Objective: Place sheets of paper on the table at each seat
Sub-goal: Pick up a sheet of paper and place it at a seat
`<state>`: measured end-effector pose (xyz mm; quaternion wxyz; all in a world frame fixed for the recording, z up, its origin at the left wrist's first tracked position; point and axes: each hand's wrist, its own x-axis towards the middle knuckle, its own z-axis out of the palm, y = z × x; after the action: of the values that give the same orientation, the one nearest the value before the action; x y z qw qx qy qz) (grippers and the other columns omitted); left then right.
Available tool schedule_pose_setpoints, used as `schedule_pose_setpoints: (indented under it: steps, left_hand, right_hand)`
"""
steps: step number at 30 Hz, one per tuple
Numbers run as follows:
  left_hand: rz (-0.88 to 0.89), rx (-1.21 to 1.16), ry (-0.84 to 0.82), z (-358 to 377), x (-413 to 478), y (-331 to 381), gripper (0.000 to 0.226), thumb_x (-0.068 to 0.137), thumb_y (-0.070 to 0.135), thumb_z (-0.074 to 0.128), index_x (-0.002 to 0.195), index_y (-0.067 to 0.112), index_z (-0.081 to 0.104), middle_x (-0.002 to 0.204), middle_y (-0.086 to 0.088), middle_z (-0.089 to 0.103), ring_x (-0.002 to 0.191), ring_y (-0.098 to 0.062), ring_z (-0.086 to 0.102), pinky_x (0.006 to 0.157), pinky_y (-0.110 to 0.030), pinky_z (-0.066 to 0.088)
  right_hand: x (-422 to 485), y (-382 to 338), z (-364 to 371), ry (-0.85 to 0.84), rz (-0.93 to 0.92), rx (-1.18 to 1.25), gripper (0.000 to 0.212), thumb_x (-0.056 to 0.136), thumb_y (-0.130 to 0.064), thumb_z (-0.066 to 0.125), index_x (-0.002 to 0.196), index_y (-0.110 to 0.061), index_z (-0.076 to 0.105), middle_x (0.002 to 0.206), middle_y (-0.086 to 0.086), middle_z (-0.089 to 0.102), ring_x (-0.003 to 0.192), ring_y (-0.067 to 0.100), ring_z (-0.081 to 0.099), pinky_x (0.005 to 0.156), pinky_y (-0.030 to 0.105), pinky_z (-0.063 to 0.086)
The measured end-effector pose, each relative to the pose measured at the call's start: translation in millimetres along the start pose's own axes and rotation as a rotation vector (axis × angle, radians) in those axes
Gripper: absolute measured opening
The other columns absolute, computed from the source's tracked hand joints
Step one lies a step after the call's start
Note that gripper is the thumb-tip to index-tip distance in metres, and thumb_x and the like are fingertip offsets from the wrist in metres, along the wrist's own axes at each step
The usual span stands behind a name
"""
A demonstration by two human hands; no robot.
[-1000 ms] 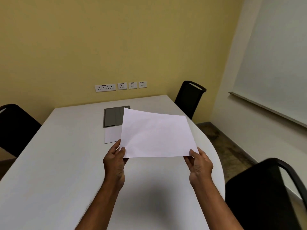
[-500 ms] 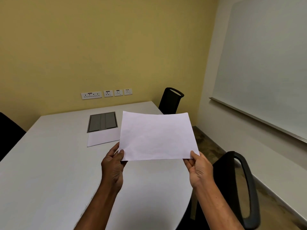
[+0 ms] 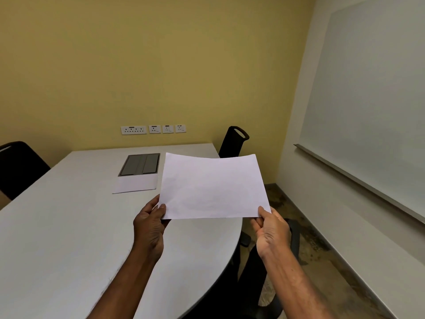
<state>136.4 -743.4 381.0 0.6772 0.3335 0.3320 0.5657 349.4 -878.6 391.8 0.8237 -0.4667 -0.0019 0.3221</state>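
Aloft above the table (image 3: 57, 238), a sheet of paper (image 3: 212, 187) is pinched at its near corners by the left hand (image 3: 150, 223) and right hand (image 3: 271, 231); another sheet (image 3: 136, 184) lies at ten o'clock.

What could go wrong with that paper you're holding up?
The held sheet is pinched only at its two near corners by the left hand and right hand, so it may sag or crease. Its right part hangs past the table edge, so dropped there it could slide to the floor.
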Motion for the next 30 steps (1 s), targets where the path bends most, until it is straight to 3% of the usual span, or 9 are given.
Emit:
schedule_pose_setpoints:
  steps: [8,14,21,30]
  left_hand:
    - [0.063,-0.027,0.013,63.6,47.9,-31.8,0.04,0.095,-0.004,0.053,0.134,0.007,0.058,0.122,-0.009,0.068,0.1,-0.017,0.069,0.076,-0.024,0.061]
    - [0.044,-0.04,0.053,109.1,89.2,-62.8,0.042,0.095,-0.005,0.053,0.135,0.006,0.057,0.127,-0.014,0.066,0.108,-0.025,0.067,0.087,-0.03,0.058]
    - [0.1,-0.033,0.124,181.5,126.1,-107.5,0.04,0.095,-0.006,0.053,0.133,0.007,0.058,0.113,-0.005,0.071,0.097,-0.017,0.069,0.075,-0.022,0.061]
    - [0.177,-0.013,0.27,275.8,137.3,-179.7,0.041,0.095,-0.007,0.052,0.133,0.007,0.059,0.106,0.001,0.073,0.094,-0.014,0.07,0.076,-0.024,0.061]
  right_hand:
    - [84.3,-32.7,12.8,-0.035,-0.023,-0.009,0.015,0.092,-0.005,0.066,0.1,-0.018,0.066,0.09,0.001,0.073,0.064,0.01,0.074,0.046,0.023,0.055]
    - [155.9,-53.4,25.1,-0.044,0.008,-0.02,0.015,0.092,-0.002,0.066,0.099,-0.016,0.065,0.091,0.004,0.074,0.078,0.016,0.075,0.054,0.026,0.06]
    - [256.9,-82.6,23.0,-0.087,0.059,-0.046,0.018,0.092,-0.003,0.066,0.107,-0.012,0.066,0.095,0.005,0.074,0.085,0.019,0.073,0.056,0.027,0.059]
    - [381.7,-140.3,5.2,-0.207,0.144,-0.11,0.02,0.091,-0.002,0.067,0.09,-0.022,0.066,0.09,0.001,0.075,0.083,0.017,0.073,0.058,0.026,0.061]
